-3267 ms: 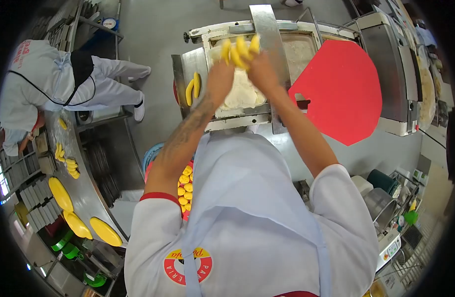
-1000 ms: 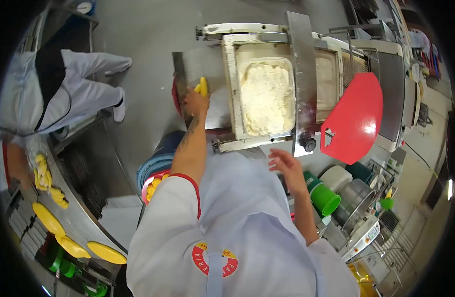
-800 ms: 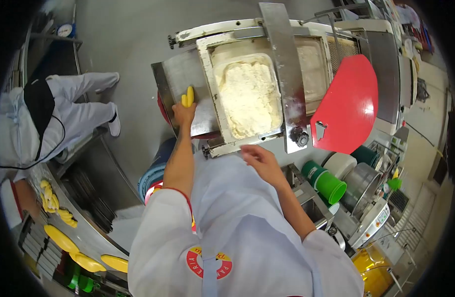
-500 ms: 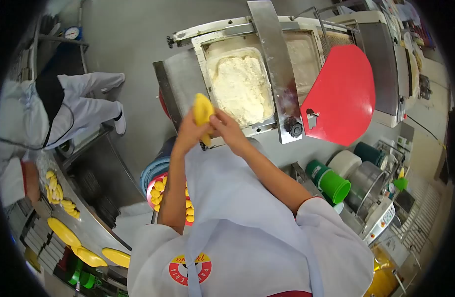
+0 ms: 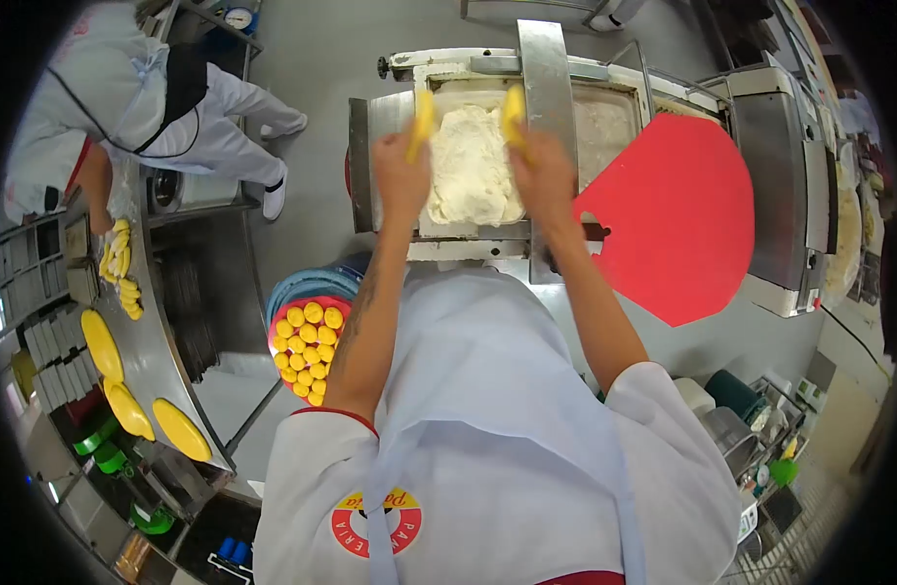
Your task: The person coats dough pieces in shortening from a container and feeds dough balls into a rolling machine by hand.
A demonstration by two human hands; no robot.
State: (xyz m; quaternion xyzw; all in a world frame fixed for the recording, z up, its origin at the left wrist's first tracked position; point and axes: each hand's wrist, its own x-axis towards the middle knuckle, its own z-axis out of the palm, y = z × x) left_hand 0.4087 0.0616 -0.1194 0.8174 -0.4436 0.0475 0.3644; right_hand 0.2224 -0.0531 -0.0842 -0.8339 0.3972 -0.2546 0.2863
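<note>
My left hand (image 5: 401, 180), fingers closed, grips a strip of yellow dough (image 5: 423, 122) that sticks up past the fingertips. A second piece of yellow dough (image 5: 513, 112) is held in my right hand (image 5: 546, 180), also closed and blurred by motion. Both hands are raised over the near part of a white tub (image 5: 431, 210) set in a metal-framed machine. Inside the tub lies a pale, lumpy, flour-like mass (image 5: 473, 161), showing between my hands. Whether the two dough pieces are joined cannot be seen clearly.
Yellow dough balls (image 5: 307, 341) fill a red tray beside my left forearm. A red panel (image 5: 677, 214) stands right of the machine's steel bar (image 5: 546, 88). On the left, a co-worker (image 5: 107, 107) reaches to a steel table (image 5: 165, 366) with yellow dough pieces (image 5: 180, 429).
My hands, earlier together on the yellow dough left of the tub, have moved apart, each with yellow dough. The view has shifted, showing more of the dough-ball tray.
</note>
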